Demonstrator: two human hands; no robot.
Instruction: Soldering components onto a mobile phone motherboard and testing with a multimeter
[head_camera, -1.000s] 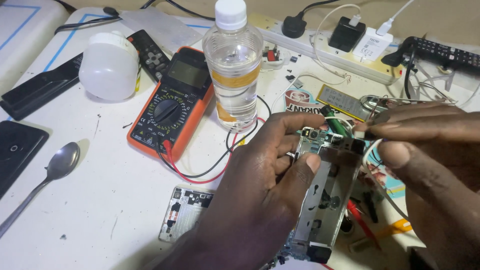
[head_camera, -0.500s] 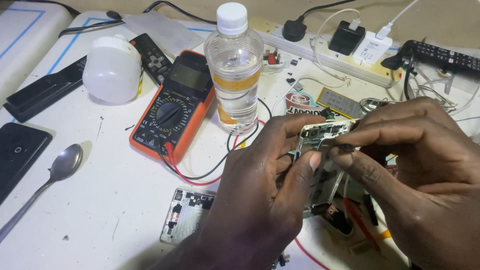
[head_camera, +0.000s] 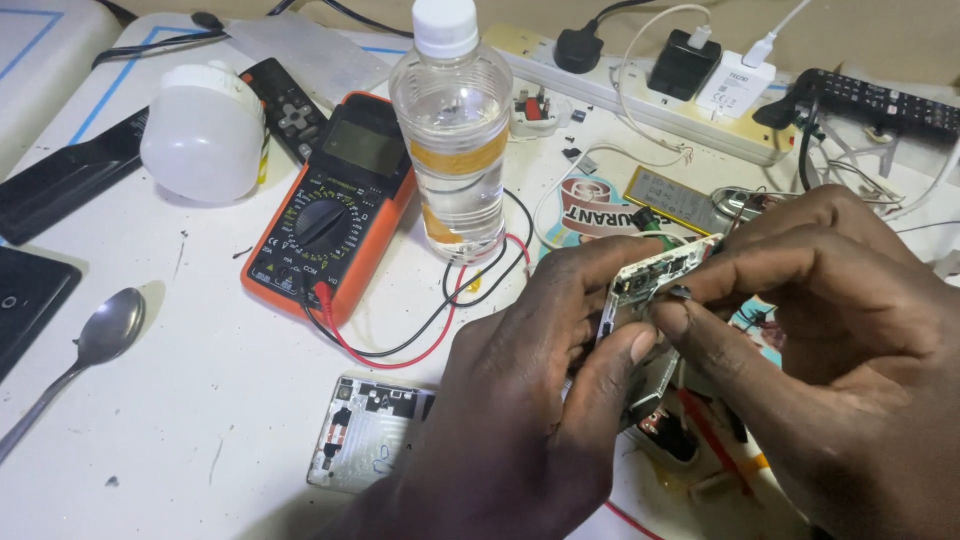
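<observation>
Since the earlier frame, the right hand (head_camera: 840, 340) has been brought in closer over the left hand (head_camera: 530, 400), so that more of the small circuit board (head_camera: 655, 278) is now covered by fingers. That board is gripped between both hands, above the right side of the white desk (head_camera: 200, 400): it is pinched from the left by the left hand's thumb and fingers, and its upper edge is pressed by the right hand's fingertips. Both hands are closed on it.

An opened phone shell (head_camera: 365, 445) is seen lying on the desk just left of the left wrist. An orange multimeter (head_camera: 335, 205), with red and black leads trailing from it, is placed further back, beside a clear water bottle (head_camera: 452, 130). A white bulb (head_camera: 200, 135) and a spoon (head_camera: 95, 345) are seen to the left, and a power strip (head_camera: 640, 90) along the far edge.
</observation>
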